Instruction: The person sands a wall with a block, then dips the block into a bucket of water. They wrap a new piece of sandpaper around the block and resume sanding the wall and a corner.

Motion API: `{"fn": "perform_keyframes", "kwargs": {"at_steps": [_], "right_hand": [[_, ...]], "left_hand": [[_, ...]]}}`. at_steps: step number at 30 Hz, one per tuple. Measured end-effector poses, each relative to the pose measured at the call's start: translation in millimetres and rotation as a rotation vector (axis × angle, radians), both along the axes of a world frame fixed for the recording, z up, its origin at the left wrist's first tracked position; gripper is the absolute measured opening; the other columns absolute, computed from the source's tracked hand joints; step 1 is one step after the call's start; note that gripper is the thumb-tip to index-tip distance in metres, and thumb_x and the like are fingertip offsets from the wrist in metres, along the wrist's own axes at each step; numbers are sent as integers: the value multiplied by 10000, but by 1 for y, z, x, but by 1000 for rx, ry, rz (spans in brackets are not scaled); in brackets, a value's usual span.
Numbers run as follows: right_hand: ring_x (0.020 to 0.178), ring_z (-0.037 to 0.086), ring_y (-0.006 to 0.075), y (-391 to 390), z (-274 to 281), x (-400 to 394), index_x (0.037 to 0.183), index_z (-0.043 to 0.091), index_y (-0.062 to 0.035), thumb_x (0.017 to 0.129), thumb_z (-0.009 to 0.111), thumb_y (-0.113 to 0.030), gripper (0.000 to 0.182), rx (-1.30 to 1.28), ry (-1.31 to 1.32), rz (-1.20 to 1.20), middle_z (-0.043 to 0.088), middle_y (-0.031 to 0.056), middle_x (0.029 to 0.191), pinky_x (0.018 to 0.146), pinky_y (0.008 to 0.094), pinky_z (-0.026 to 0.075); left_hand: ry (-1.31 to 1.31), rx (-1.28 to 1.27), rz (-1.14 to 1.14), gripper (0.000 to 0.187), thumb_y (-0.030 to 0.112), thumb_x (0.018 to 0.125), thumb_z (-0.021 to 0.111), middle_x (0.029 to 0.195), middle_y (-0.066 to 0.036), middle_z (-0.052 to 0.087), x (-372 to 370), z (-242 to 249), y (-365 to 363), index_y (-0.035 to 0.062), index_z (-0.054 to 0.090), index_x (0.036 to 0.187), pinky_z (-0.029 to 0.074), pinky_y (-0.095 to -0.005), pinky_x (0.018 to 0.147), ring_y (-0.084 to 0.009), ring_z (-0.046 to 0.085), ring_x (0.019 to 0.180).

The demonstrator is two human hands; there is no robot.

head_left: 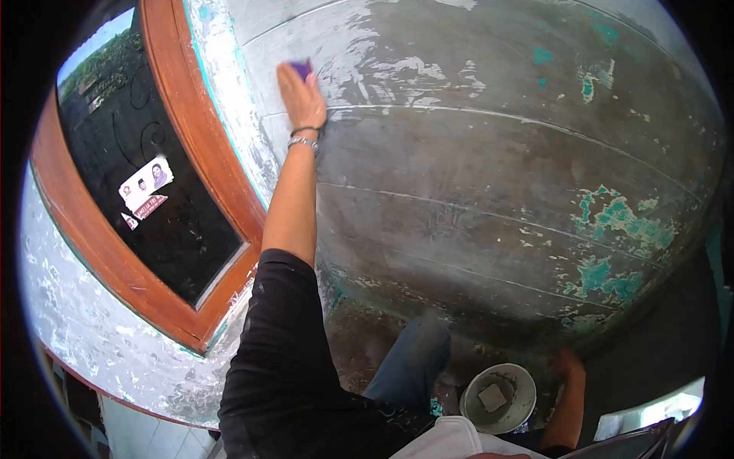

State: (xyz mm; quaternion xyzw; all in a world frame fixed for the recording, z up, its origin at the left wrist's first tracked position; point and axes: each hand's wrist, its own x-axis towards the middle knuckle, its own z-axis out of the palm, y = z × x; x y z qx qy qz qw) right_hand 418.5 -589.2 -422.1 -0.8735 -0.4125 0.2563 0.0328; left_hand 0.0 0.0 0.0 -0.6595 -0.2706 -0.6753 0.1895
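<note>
My left hand [303,98] is raised at the upper left of the grey wall [459,161], closed round a small purple object [300,69] held against the surface. White smears show on the wall to the right of that hand. Low on the right, my right hand [566,365] is near the wall's foot, beside a bucket [527,386]; its fingers are blurred and dark. Inside the bucket lies a pale square piece [492,397].
To the left is an orange-brown wooden window frame [183,99] with dark glass and a torn sticker [147,186]. Turquoise paint patches [623,222] mark the wall at right. My bent knee [424,344] is close to the wall, left of the bucket.
</note>
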Motion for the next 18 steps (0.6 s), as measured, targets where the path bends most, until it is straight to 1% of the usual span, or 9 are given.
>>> {"fn": "perform_keyframes", "kwargs": {"at_steps": [2,5,7,9,11,13,14,16,18], "right_hand": [[1145,521,329,-9,5,8,1220,539,-14,709,710,-300,610,27,101,24,549,213,1211,978,393,400],[1140,525,331,-19,6,-6,1201,546,6,716,698,-292,589,-87,67,-84,551,216,1206,967,394,408],[1144,522,328,-11,2,3,1194,552,6,720,694,-293,579,-48,55,-64,551,217,1205,966,392,407],[1147,520,325,-8,-6,4,1188,557,6,723,691,-294,568,-27,57,-43,551,218,1204,965,390,407],[1126,536,329,-11,-18,14,1158,579,-1,714,686,-293,542,151,129,-102,566,232,1170,941,395,426],[1068,571,300,-27,-49,35,1129,603,-19,719,688,-281,494,115,93,-62,601,203,1121,904,390,451],[1011,606,270,-31,-55,43,1100,626,-38,724,691,-269,446,82,69,-32,635,174,1072,867,385,475],[1001,609,270,-33,-32,31,1091,631,-38,728,681,-266,431,38,106,-41,637,177,1067,866,386,477],[992,613,270,-25,-32,31,1082,636,-39,731,671,-262,417,18,145,-50,638,179,1061,865,386,478]], "left_hand": [[-84,-41,-5,677,315,920,427,1412,-339,189,-9,-31,12,-143,179,1353,121,-453,1108,-442,171,1333],[-145,-102,15,673,308,919,425,1410,-340,191,-8,-48,12,-145,178,1352,130,-448,1106,-444,178,1330],[26,24,99,659,313,925,412,1410,-340,191,14,-13,-11,-143,195,1349,141,-445,1102,-446,182,1327],[105,153,-50,643,315,928,405,1406,-341,201,33,36,-42,-142,221,1342,147,-446,1101,-439,187,1327],[121,209,-48,641,318,928,404,1401,-342,211,22,57,-32,-139,228,1341,153,-446,1100,-438,196,1324],[125,286,-49,638,320,928,404,1396,-343,221,6,67,-6,-136,234,1341,159,-445,1100,-437,205,1321],[62,189,-12,639,321,930,397,1400,-342,212,-15,61,18,-130,221,1348,160,-442,1100,-436,204,1322],[-54,18,46,637,320,936,380,1409,-340,193,-45,26,51,-119,198,1361,159,-436,1102,-436,196,1327],[-71,-45,50,631,315,940,367,1415,-341,175,-56,-13,49,-116,190,1365,148,-437,1106,-437,180,1333]]}}
